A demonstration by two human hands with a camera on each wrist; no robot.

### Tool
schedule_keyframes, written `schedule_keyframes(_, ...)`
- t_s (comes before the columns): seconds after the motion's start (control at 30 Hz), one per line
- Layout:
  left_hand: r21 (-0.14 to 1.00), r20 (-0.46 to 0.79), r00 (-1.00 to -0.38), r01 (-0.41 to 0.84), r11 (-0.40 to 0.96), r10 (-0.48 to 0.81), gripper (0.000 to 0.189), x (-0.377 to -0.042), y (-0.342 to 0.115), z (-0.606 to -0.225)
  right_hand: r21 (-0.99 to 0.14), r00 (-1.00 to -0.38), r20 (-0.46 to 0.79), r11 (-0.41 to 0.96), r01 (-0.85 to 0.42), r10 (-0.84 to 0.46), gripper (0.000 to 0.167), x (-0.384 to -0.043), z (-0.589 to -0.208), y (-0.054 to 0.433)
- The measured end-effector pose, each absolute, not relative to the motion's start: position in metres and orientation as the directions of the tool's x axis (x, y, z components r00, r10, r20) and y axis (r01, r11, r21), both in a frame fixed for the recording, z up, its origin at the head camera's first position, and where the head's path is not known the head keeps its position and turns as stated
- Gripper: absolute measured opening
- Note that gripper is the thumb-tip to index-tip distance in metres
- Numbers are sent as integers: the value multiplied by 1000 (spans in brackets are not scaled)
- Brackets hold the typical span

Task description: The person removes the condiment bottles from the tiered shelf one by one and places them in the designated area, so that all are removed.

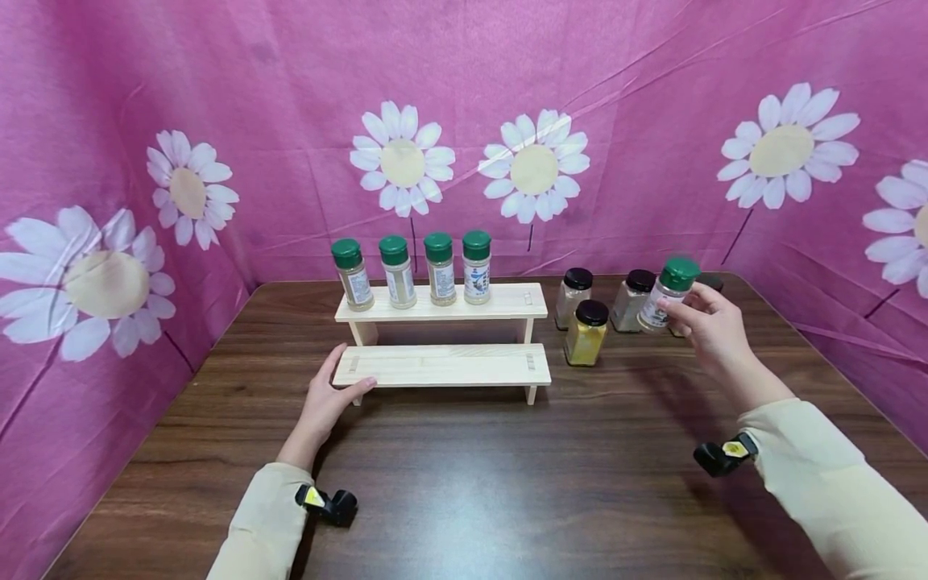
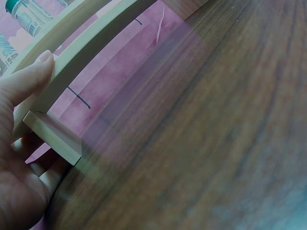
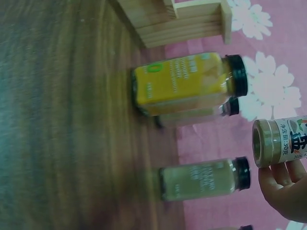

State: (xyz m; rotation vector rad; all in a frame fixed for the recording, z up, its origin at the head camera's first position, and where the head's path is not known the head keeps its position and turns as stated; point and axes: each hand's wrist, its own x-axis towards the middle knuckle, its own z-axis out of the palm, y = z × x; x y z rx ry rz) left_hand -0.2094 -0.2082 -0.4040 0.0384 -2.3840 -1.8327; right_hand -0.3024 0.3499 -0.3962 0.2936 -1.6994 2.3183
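My left hand (image 1: 328, 396) grips the left end of a two-step wooden rack (image 1: 445, 367), thumb on top of the lower step. In the left wrist view, the thumb lies over the rack's board (image 2: 72, 67) and the other fingers go behind its leg. My right hand (image 1: 718, 332) holds a green-capped spice jar (image 1: 664, 295) above the table at the right. The right wrist view shows that jar's base and printed label (image 3: 288, 141), with fingers beneath it. Several matching green-capped jars (image 1: 400, 278) stand in a row on the upper step.
Black-capped jars stand right of the rack: a yellow-filled one (image 1: 586, 340) in front, a pale one (image 1: 571, 300) behind it, a greyish one (image 1: 629, 304) farther right. Another black-capped jar (image 1: 709, 281) is mostly hidden behind my right hand. Pink flowered cloth (image 1: 464, 72) surrounds the wooden table (image 1: 464, 483).
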Motion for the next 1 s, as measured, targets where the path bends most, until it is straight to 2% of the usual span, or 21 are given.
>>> schedule_keyframes(0.17,965,93,-990,65,254,-101,80,-210,-208,-403,-933,-960,248,-232,-273,132,47,-299,-411,351)
schedule_keyframes(0.4,969,74,-993,50,241,-94,79,-209,-208,-402,-900,-970,223,-363,-242,94,46,-278,-409,336)
schedule_keyframes(0.63,973,51,-994,28,227,-95,79,-204,-205,-394,-934,-974,186,-284,-217,130,31,-255,-397,313)
schedule_keyframes(0.83,964,115,-990,90,250,-86,83,-208,-208,-404,-946,-975,144,-264,-186,170,29,-258,-407,312)
schedule_keyframes(1.0,958,158,-983,130,257,-91,86,-207,-207,-405,-930,-978,152,-315,-190,143,25,-243,-390,296)
